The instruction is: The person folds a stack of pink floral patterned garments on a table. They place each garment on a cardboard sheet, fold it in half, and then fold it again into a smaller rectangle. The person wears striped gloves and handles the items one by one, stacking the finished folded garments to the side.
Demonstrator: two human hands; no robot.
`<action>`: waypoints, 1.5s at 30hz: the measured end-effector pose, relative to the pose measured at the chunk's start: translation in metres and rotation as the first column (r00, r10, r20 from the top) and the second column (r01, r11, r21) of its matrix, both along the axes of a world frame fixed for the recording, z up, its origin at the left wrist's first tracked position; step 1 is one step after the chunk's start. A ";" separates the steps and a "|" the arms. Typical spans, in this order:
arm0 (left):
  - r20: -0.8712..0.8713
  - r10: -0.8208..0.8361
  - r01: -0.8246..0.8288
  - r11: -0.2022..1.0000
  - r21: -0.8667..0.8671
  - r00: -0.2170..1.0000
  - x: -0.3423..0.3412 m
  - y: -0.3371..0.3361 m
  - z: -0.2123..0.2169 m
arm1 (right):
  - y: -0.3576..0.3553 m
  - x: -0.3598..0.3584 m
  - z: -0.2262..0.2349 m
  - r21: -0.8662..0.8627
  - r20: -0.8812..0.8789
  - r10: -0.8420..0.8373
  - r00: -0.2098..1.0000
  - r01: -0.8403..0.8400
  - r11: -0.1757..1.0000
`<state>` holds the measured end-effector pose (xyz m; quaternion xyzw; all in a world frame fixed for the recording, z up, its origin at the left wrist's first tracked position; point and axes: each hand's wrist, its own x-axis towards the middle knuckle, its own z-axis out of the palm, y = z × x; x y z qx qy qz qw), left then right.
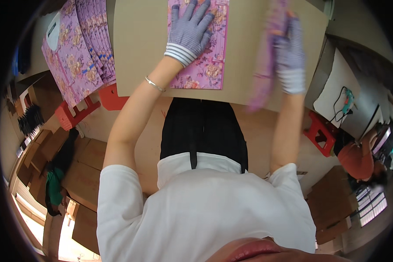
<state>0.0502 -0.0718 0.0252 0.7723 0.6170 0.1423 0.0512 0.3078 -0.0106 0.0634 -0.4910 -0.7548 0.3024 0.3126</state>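
Both my hands wear grey-purple striped gloves with white cuffs. My left hand (190,32) lies flat, fingers spread, on a flat pink-purple floral piece (198,78) that looks like a folded paper bag. The piece rests on the tan board-topped table (139,52). To the right, my right hand (289,54) is closed on a second floral piece (265,56), tilted on edge and smeared by motion. Its exact kind I cannot make out. The far ends of both pieces run out at the upper edge.
At the left, several matching floral pieces (72,48) lie overlapped, the front one with a white rounded patch. Red stools (321,135) stand below the table's sides. A teal tool with a cord (348,101) lies on the right-hand surface. Two other people are further off, left and right, near cardboard boxes (85,170).
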 end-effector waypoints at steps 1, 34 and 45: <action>-0.039 -0.002 0.001 0.999 -0.039 0.999 0.000 0.001 0.002 | 0.000 -0.026 -0.016 0.148 0.161 -0.022 0.987 -0.002 0.989; 0.104 -0.018 0.028 0.995 -0.096 0.994 -0.006 0.002 -0.013 | 0.035 -0.086 -0.062 0.339 0.625 -0.270 0.733 0.056 0.939; 0.102 -0.018 0.027 0.996 -0.084 0.995 -0.005 0.002 -0.015 | 0.038 -0.087 -0.068 0.380 0.616 -0.303 0.727 0.062 0.923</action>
